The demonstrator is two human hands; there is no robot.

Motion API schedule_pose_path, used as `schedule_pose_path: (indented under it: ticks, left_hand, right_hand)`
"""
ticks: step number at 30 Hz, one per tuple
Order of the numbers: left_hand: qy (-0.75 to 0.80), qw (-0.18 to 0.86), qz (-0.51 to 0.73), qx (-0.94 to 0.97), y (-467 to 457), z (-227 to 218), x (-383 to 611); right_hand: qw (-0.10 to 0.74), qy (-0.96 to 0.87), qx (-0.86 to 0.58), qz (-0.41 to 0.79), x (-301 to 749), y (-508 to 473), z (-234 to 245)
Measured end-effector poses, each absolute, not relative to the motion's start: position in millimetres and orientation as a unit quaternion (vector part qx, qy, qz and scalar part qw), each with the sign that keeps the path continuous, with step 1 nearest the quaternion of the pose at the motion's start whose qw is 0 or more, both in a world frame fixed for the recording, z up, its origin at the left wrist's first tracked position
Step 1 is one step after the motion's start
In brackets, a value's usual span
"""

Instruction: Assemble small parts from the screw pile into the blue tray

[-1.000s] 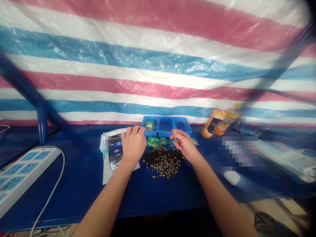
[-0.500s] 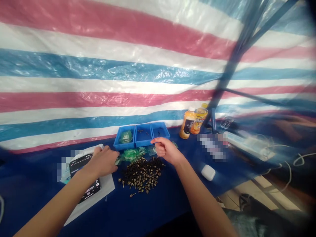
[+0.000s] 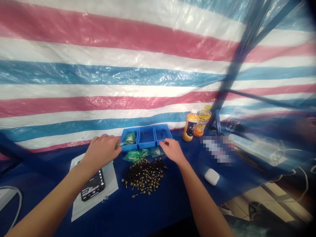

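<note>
My left hand (image 3: 101, 150) is curled, pinching a small green packet at the left end of the blue three-compartment tray (image 3: 145, 143). My right hand (image 3: 172, 149) is curled with fingertips pinched at the front of the tray's right compartment; what it holds is too small to make out. A pile of dark screws (image 3: 144, 175) lies on the blue table between my forearms. Loose green packets (image 3: 136, 154) lie between the pile and the tray. The left compartment holds green packets, the other two a few screws.
A phone (image 3: 93, 188) lies on a white sheet (image 3: 111, 179) by my left forearm. Two orange drink bottles (image 3: 197, 123) stand right of the tray. A white earbud case (image 3: 211, 176) sits at the right. A power strip and cables lie far right. A striped tarp hangs behind.
The view swung right and tilted. My left hand went from near the packets up to the tray's left compartment with a green packet. My right hand moved down to the tray's right compartment.
</note>
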State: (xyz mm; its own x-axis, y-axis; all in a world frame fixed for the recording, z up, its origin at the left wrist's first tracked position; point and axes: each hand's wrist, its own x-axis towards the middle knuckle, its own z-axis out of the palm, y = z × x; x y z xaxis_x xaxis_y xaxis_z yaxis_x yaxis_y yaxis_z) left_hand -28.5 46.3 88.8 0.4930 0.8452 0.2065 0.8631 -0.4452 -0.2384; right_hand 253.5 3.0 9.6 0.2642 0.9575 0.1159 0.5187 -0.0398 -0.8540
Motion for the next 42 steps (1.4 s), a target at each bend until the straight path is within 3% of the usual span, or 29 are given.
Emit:
schedule_pose_path:
  ticks: [3, 7, 10, 15, 21, 26, 30, 38, 42]
  left_hand:
    - [-0.524, 0.188, -0.073, -0.828, 52, 92, -19]
    - [-0.524, 0.145, -0.042, -0.838, 57, 82, -18]
    - [-0.529, 0.104, -0.096, -0.837, 49, 77, -26]
    - [-0.513, -0.093, -0.177, -0.835, 26, 69, -27]
    - [-0.438, -0.298, -0.283, -0.8, 17, 40, -2]
    - [-0.48, -0.251, -0.388, -0.746, 8, 8, 14]
    - [-0.474, -0.225, -0.401, -0.751, 2, 2, 16]
    - [-0.399, -0.451, -0.409, -0.686, 5, 6, 4]
    - [-0.41, -0.489, -0.415, -0.649, 4, 6, 2]
  right_hand:
    - [0.304, -0.544, -0.77, 0.135, 264, 0, 9]
    - [0.202, -0.571, -0.785, 0.128, 258, -1, 3]
    - [0.168, -0.582, -0.787, 0.122, 244, 0, -3]
    - [0.131, -0.607, -0.774, 0.121, 228, 1, -6]
    - [0.198, -0.623, -0.739, 0.166, 233, 1, -9]
    - [0.351, -0.632, -0.656, 0.217, 241, 2, -7]
    - [0.484, -0.629, -0.521, 0.313, 238, 2, -2]
    - [0.496, -0.633, -0.42, 0.421, 213, -5, -1]
    - [0.463, -0.632, -0.42, 0.457, 208, -10, 4]
